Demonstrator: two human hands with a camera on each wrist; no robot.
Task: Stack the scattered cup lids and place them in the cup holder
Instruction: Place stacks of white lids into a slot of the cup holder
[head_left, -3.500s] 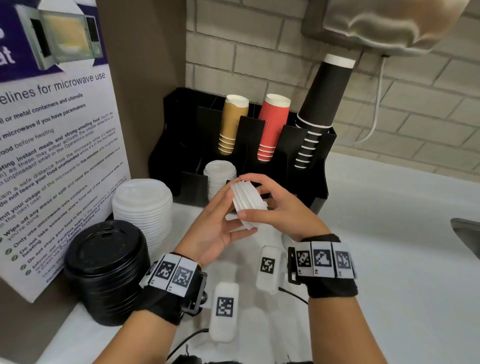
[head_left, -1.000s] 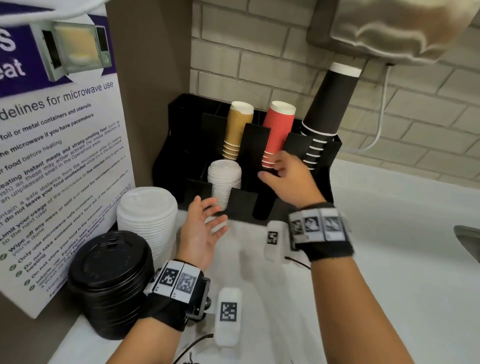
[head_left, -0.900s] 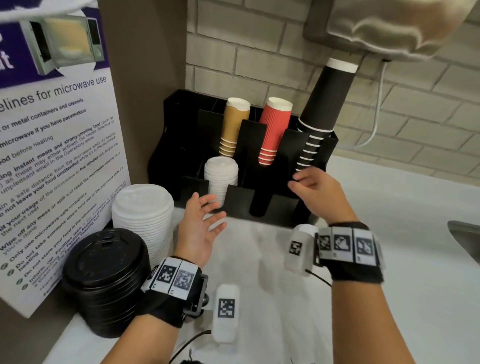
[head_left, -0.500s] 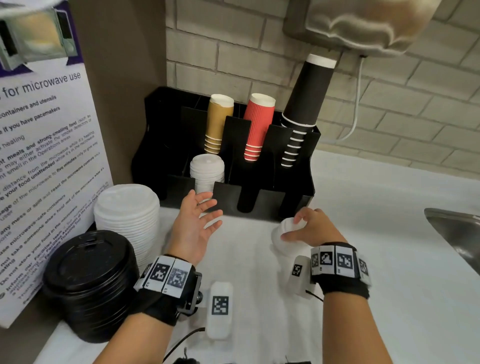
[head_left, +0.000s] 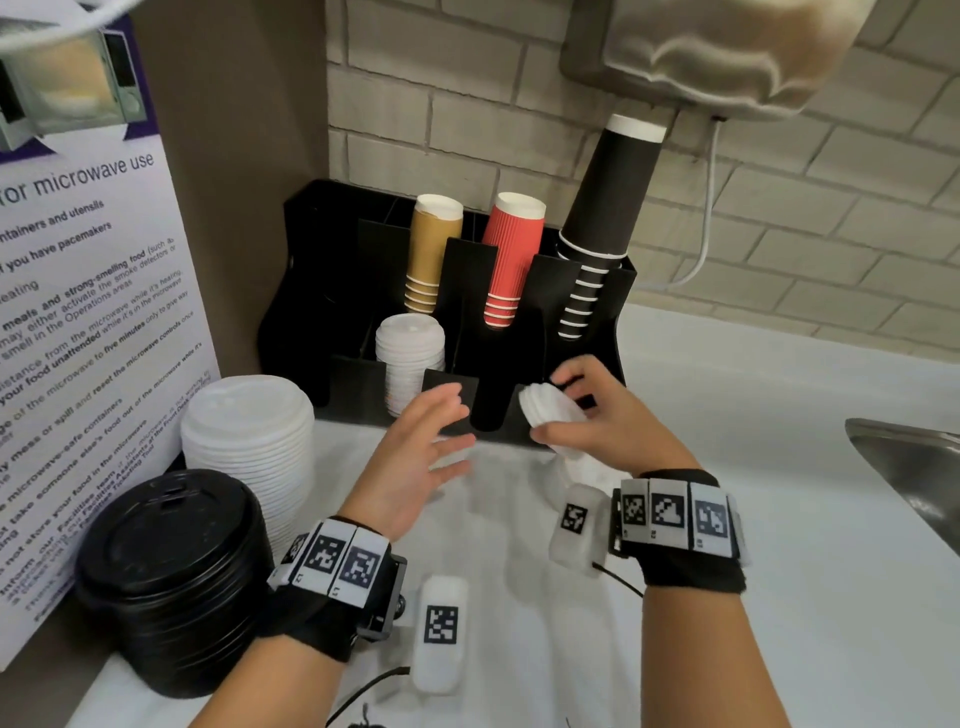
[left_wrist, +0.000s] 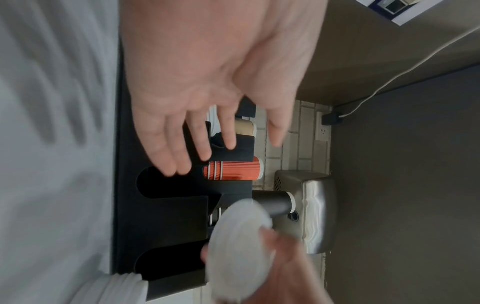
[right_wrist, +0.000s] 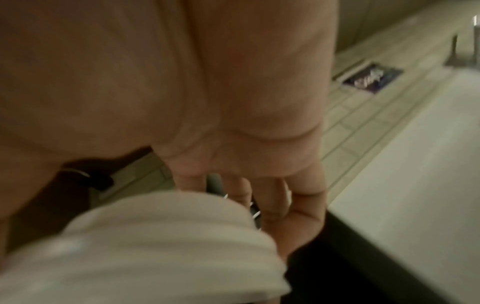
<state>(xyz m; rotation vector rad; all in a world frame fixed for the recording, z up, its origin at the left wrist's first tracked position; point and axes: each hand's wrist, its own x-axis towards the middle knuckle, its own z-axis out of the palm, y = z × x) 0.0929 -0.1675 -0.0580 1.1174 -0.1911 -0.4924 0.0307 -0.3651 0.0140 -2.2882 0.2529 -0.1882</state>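
Small white lids (head_left: 551, 415) sit in a little stack in the right hand (head_left: 605, 427) — its fingers (head_left: 574, 375) curl round them, just in front of the black cup holder (head_left: 519, 395) and up off the bench (head_left: 779, 519). The left hand (head_left: 415, 457) is near the holder's front too — fingers spread wide, holding nothing. More white lids (head_left: 410, 358) stand inside the holder. Left of the holder are big white lids (head_left: 248, 436) and black lids (head_left: 171, 577).
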